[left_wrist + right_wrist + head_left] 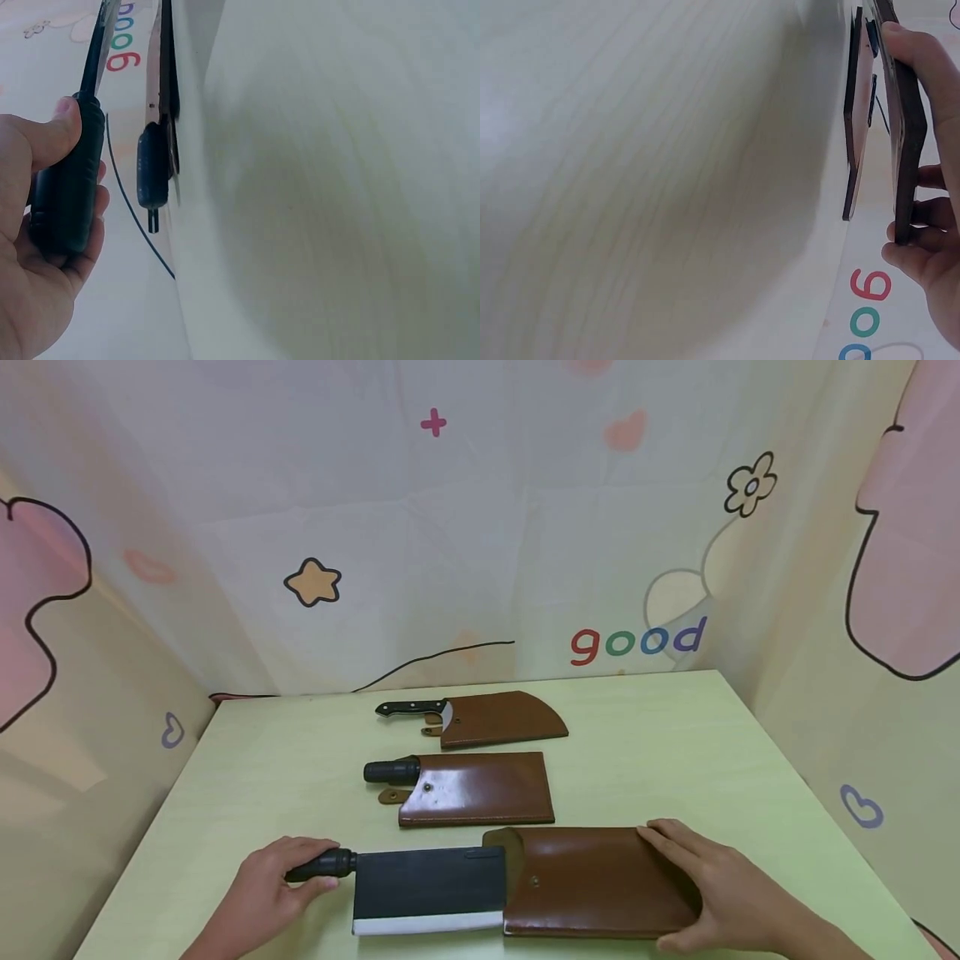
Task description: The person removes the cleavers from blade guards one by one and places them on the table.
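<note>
My left hand [264, 887] grips the black handle [69, 176] of a cleaver [427, 883], with the thumb along one side in the left wrist view. The dark rectangular blade has a bright lower edge and points right. Its front end meets the mouth of a brown leather knife sheath [592, 885]; how far it reaches inside is hard to tell. My right hand [723, 887] holds that sheath by its right end, fingers on the far edge and thumb at the near one. In the right wrist view the sheath's dark edge [909, 142] lies between thumb and fingers.
Behind lies a second cleaver in a brown sheath [480, 789], its black handle [390, 771] pointing left. Farther back is a third sheathed knife [510, 718] with a riveted black handle [408, 707]. A printed cloth [465, 527] stands behind the pale table [262, 760].
</note>
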Motion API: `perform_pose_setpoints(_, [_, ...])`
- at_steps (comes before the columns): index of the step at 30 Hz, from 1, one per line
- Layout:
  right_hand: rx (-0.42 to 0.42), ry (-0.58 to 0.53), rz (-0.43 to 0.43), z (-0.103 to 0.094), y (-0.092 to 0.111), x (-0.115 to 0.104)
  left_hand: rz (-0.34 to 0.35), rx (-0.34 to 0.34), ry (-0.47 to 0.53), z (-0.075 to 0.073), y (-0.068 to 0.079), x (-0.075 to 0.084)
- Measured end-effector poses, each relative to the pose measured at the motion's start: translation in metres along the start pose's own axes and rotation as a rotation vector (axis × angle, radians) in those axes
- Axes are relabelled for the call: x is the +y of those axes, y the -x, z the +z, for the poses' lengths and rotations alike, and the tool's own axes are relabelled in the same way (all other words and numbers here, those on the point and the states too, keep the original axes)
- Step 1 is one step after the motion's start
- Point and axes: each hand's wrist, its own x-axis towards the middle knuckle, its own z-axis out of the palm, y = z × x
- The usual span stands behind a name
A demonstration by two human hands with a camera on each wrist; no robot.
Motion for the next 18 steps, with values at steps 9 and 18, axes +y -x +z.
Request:
perform_pose_setpoints(9, [-0.016,0.035,0.037,-0.009,0.015,0.005,-0.028,-0.006,0.018,-0.007,0.012,-0.014])
perform_pose_setpoints(18, [-0.011,0.041,0.045,-0.014,0.033,0.01,-0.119,-0.177,0.029,-0.009,0.021,-0.025])
